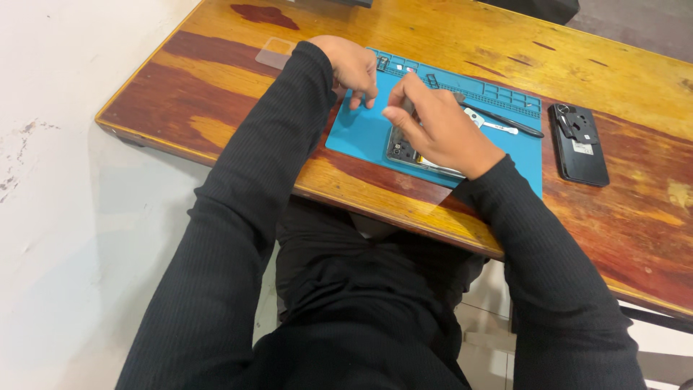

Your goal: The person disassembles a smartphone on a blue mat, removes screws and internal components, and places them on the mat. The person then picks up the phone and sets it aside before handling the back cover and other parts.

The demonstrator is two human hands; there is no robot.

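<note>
White label (582, 147) on black phone back (578, 144), right.

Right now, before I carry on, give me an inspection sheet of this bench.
Surface: wooden table, varnish worn in patches; blue work mat on it.
Job's things: opened phone on the mat, innards showing, partly hidden by the right hand.
Clutter: black back cover right of the mat; dark slim tool and white part on the mat; clear plastic piece at its left.
Grippers: left hand fingertips on the mat; right hand over the phone, pinching something thin.
Cables: nothing seen.
Surroundings: pale floor.
</note>
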